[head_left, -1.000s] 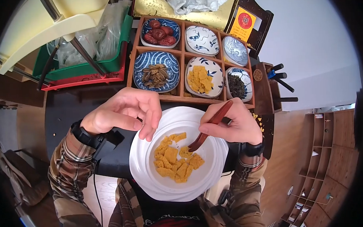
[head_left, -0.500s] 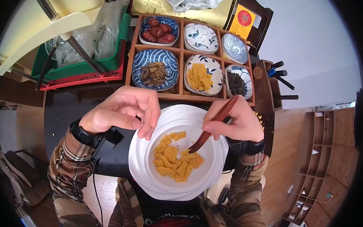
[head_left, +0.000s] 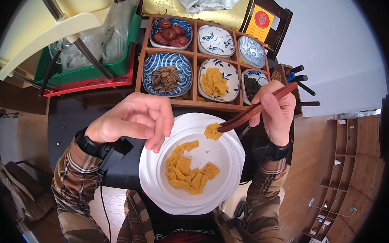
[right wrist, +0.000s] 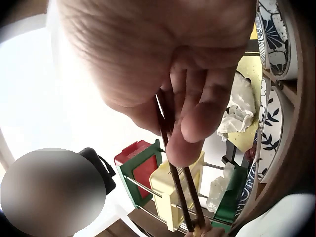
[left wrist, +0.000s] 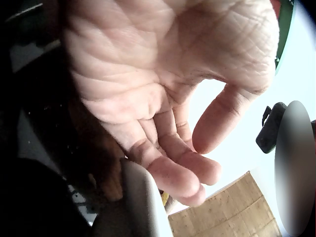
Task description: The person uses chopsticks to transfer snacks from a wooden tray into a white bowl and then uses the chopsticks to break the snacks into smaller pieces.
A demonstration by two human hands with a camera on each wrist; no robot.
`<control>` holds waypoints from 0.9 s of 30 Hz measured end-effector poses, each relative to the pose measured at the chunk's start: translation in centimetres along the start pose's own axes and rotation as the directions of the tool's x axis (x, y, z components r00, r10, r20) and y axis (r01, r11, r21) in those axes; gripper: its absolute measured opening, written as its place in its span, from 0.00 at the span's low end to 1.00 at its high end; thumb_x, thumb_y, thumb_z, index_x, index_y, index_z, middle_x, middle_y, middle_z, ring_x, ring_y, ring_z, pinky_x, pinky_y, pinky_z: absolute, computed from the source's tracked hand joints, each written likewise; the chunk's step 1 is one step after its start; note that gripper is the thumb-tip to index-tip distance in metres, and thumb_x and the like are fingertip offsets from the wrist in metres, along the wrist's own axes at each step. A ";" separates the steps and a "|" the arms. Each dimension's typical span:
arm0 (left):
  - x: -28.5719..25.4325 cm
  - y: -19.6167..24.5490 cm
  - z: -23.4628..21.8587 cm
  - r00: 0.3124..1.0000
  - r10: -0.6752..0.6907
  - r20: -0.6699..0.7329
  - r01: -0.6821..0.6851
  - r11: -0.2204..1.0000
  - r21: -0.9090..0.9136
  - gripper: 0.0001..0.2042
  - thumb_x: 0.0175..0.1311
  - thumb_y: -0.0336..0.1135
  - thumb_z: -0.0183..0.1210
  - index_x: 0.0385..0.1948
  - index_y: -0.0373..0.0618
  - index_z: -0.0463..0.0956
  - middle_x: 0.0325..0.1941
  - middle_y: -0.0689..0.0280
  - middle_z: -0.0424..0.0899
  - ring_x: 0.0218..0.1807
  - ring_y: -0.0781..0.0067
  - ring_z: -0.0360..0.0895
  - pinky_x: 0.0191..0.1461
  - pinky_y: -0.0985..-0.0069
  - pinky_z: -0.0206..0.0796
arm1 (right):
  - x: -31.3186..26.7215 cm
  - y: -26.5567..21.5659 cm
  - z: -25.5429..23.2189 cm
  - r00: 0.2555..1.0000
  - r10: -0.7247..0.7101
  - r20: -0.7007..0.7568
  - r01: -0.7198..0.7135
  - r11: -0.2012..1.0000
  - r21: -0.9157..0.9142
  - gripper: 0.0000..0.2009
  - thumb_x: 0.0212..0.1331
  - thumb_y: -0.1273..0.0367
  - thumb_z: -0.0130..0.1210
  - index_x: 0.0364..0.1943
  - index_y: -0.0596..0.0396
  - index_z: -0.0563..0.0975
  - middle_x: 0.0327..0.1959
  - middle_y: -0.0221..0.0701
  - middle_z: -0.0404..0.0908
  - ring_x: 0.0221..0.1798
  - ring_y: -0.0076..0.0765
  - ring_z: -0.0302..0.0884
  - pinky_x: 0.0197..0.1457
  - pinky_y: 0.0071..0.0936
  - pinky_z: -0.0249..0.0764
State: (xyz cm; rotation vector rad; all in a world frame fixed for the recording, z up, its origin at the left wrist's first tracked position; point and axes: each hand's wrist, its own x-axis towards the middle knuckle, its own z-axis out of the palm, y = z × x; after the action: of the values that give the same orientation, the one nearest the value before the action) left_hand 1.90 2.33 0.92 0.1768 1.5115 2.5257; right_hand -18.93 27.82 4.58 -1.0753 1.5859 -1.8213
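My right hand (head_left: pixel 275 113) grips reddish-brown wooden tweezers (head_left: pixel 254 111). Their tips pinch a crumbly yellow piece (head_left: pixel 212 131), held up over the far right part of a white dish (head_left: pixel 153 186). More yellow pieces (head_left: pixel 183 165) lie heaped inside that dish. In the right wrist view both prongs (right wrist: pixel 177 190) of the tweezers show below the fingers. At the dish's left edge hangs my left hand (head_left: pixel 132 121), fingers loosely curled, with nothing in it. The left wrist view shows its bare palm (left wrist: pixel 163 59) near a pale rim.
Beyond the dish stands a divided wooden tray (head_left: pixel 173 102) of patterned bowls with red dates (head_left: pixel 168 34), striped seeds (head_left: pixel 166 79), yellow pieces (head_left: pixel 214 82) and dark leaves (head_left: pixel 250 85). Left is a green-and-red crate (head_left: pixel 93 77); right, a holder with dark handles (head_left: pixel 301 78).
My right hand has moved up and right, tilting the tweezers flatter. One yellow piece has left the heap and rises in their tips. The left hand stays nearly in place.
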 end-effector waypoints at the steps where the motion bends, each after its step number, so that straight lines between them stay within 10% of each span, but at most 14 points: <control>1: 0.0 0.1 0.0 1.000 -0.016 0.017 0.016 1.000 0.017 0.09 0.60 0.29 0.60 0.36 0.32 0.73 0.24 0.59 0.79 0.26 0.69 0.78 0.33 0.76 0.70 | 0.1 0.0 0.5 0.999 -0.021 -0.050 0.018 0.998 -0.058 0.11 0.70 0.70 0.51 0.31 0.64 0.75 0.20 0.34 0.77 0.14 0.27 0.74 0.18 0.20 0.69; 11: 0.3 -0.6 0.6 1.000 0.023 -0.009 -0.018 0.932 0.361 0.04 0.64 0.25 0.62 0.36 0.43 0.76 0.20 0.78 0.73 0.19 0.92 0.61 0.25 0.86 0.49 | 0.7 0.7 0.2 0.992 -0.002 -0.129 -0.015 0.991 -0.132 0.09 0.72 0.69 0.52 0.34 0.60 0.74 0.22 0.37 0.82 0.16 0.24 0.75 0.20 0.19 0.69; 27: 0.9 0.1 2.7 0.962 0.090 -0.258 0.149 0.619 0.771 0.13 0.62 0.29 0.68 0.45 0.47 0.75 0.10 0.73 0.63 0.14 0.86 0.55 0.21 0.79 0.45 | 1.0 1.2 -0.2 0.993 0.035 -0.111 -0.045 0.995 -0.087 0.09 0.70 0.69 0.56 0.35 0.62 0.78 0.23 0.36 0.84 0.18 0.25 0.79 0.20 0.18 0.70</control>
State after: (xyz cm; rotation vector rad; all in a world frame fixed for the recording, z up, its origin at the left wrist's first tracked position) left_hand 1.59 4.80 2.33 -0.0948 2.6318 1.6997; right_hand -19.81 26.89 3.68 -0.9901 1.7549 -1.8261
